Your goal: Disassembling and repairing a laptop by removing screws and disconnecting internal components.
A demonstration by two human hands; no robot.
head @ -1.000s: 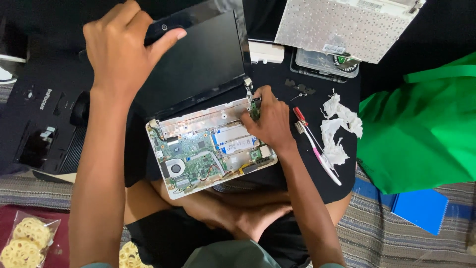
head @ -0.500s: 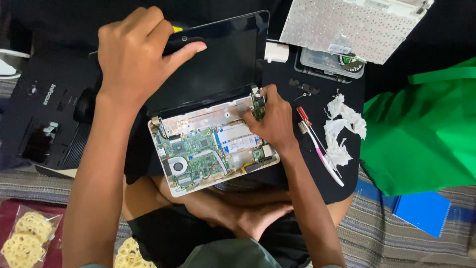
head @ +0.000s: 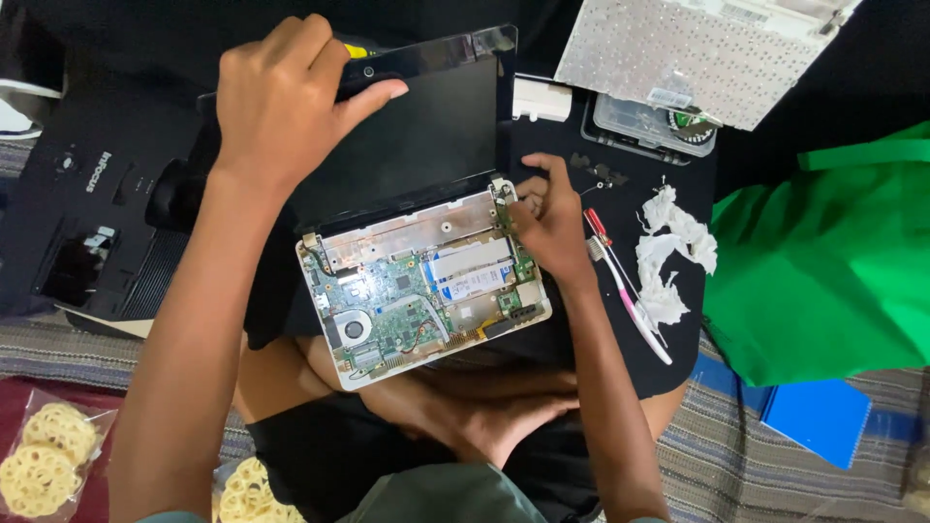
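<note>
1. The small laptop [head: 417, 242] lies open on the person's lap, its keyboard cover off, tilted so its right side sits higher in view.
2. Its black screen [head: 407, 136] is dark and glossy and stands raised behind the base.
3. The silver base [head: 426, 291] shows a bare green circuit board, a round fan at the lower left and a white-labelled module at the middle right.
</note>
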